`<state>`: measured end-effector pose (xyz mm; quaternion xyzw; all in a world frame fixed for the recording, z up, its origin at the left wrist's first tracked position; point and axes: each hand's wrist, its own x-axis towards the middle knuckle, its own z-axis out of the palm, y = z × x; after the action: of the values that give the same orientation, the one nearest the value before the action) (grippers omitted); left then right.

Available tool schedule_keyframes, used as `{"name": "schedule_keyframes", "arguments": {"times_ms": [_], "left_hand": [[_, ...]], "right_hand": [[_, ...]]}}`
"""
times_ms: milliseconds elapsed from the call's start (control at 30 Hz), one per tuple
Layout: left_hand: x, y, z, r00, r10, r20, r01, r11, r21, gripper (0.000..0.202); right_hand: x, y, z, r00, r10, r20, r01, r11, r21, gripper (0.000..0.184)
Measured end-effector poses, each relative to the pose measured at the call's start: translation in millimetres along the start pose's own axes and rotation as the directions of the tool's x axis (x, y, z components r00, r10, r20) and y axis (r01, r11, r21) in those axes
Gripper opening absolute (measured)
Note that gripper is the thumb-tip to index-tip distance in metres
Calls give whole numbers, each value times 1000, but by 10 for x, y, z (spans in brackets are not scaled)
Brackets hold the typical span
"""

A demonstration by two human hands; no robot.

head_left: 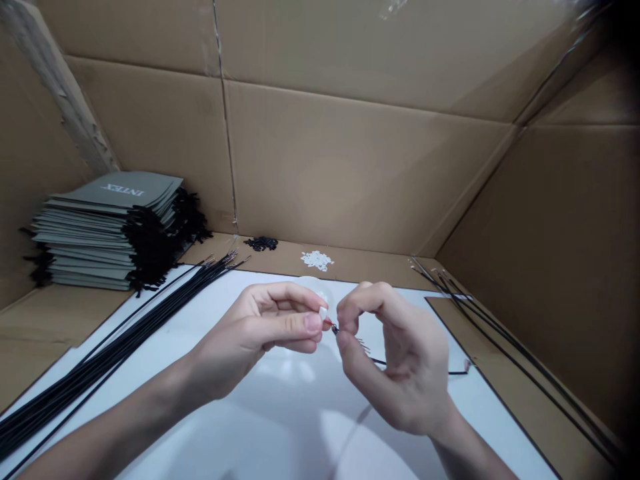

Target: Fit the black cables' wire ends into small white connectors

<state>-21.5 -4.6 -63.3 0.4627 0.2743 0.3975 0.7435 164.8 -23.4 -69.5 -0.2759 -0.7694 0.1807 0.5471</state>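
Both hands meet at centre over the white sheet (280, 427). The left hand (260, 330) has thumb and forefinger pinched shut on a small white connector (323, 313), held just above the sheet. The right hand (400, 360) pinches the red-tipped end of a thin black wire (425, 369) right against that connector, fingertips of the two hands nearly touching. The wire trails off to the right behind the hand and lies on the sheet.

Same head view, further out: a long bundle of black wires (115, 350) runs diagonally along the left edge of the sheet, and a few more wires (500, 340) lie on the right. At the back sit a little pile of white pieces (317, 260) and a pile of black pieces (261, 244). Far left, a stack of grey bags (107, 233) marked INTEX, all inside cardboard walls (370, 167).
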Motion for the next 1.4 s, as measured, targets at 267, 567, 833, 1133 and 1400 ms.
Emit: {"name": "schedule_keyframes", "arguments": {"times_ms": [267, 567, 833, 1133, 1400], "left_hand": [[-20, -4, -40, 1000, 3, -16, -2, 1000, 24, 4], [5, 12, -83, 996, 28, -85, -24, 999, 43, 5], [-10, 30, -78, 986, -131, -105, 113, 980, -164, 17], [-44, 8, -89, 971, -190, -147, 150, 958, -244, 15], [-45, 6, -57, 966, -184, -180, 150, 971, -188, 22]], "right_hand": [[-3, -26, 27, 996, 68, -54, -69, 997, -25, 19], [33, -43, -22, 998, 63, 29, -56, 979, -195, 11], [53, -33, -30, 973, 206, 102, -204, 978, -32, 12], [90, 12, -22, 949, 279, 149, -280, 960, -9, 21], [62, 63, -4, 990, 121, 77, -114, 989, -89, 14]]}}
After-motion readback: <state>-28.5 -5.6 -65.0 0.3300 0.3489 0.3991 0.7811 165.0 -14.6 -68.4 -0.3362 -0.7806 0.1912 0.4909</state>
